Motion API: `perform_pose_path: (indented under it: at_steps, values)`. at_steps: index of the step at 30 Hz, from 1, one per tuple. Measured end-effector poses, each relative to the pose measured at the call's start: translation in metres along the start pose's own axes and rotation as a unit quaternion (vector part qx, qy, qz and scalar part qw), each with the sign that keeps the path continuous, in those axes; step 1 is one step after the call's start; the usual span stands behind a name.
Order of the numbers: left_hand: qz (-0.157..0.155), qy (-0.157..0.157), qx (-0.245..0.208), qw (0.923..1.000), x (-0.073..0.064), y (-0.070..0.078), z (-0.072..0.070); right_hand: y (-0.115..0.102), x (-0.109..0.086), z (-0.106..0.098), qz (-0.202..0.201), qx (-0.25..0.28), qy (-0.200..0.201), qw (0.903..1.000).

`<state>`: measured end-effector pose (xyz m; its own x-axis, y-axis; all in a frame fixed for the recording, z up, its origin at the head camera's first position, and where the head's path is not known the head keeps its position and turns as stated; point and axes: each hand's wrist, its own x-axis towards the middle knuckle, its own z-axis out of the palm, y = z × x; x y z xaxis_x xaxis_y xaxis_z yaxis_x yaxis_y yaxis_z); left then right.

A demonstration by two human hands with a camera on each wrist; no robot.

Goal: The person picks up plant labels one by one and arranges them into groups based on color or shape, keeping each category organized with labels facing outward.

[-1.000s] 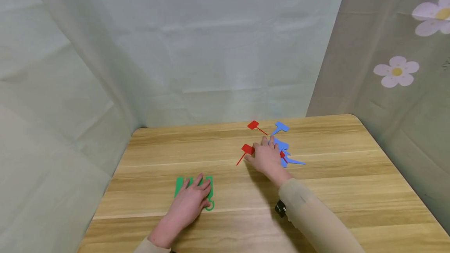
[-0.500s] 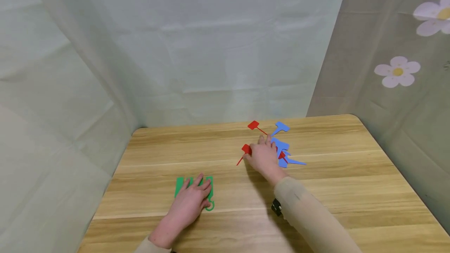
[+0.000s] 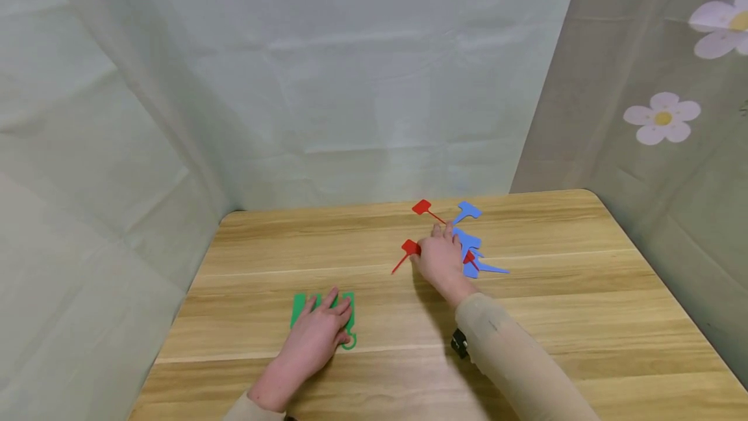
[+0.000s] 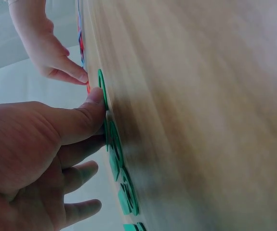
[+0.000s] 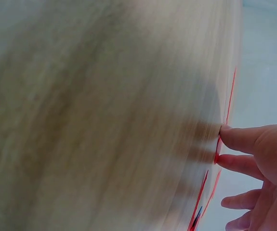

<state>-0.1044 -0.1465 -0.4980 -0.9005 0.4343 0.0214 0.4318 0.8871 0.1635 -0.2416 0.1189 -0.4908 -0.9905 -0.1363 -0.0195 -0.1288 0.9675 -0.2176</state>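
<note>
Ideally, the right hand [image 3: 439, 260], pinching a red plant label [image 3: 409, 247], spares its stem; the left hand [image 3: 315, 333] lies, fingers [image 3: 329, 299] spread, over green tags [image 3: 298, 307].

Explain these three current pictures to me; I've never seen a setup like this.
There's no machine here: a person works with two bare hands. The wide picture comes from a camera worn on the head, looking forward and down. The other two come from cameras worn on the left and right wrists, so the table looks steeply tilted.

On the wooden table, the left hand rests on flat green pieces, fingers spread. Further forward, the right hand touches a red tag with a thin stem; I can't tell whether it is pinched or just touched. Another red tag lies beyond that hand, and overlapping blue tags lie to its right. Neither hand is lifting anything.
</note>
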Motion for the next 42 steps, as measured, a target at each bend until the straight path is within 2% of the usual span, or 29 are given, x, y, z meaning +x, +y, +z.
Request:
perform_pose_path:
  at_steps: [10, 25, 35, 42]
  values:
    - [0.005, 0.002, 0.0, 1.0, 0.001, 0.001, -0.002, 0.001, 0.002, 0.0, -0.002, 0.02, 0.021, 0.9996]
    - [-0.004, -0.006, -0.007, 0.9999, 0.001, 0.003, -0.001, 0.002, 0.003, -0.001, 0.011, 0.034, 0.026, 0.999]
    - [-0.013, -0.01, -0.009, 0.9998, 0.001, 0.003, 0.001, 0.009, 0.004, 0.002, 0.009, 0.088, 0.016, 0.9959]
    - [-0.01, -0.006, -0.018, 0.9998, 0.0, 0.001, 0.002, 0.013, 0.003, 0.002, -0.012, 0.126, 0.015, 0.9918]
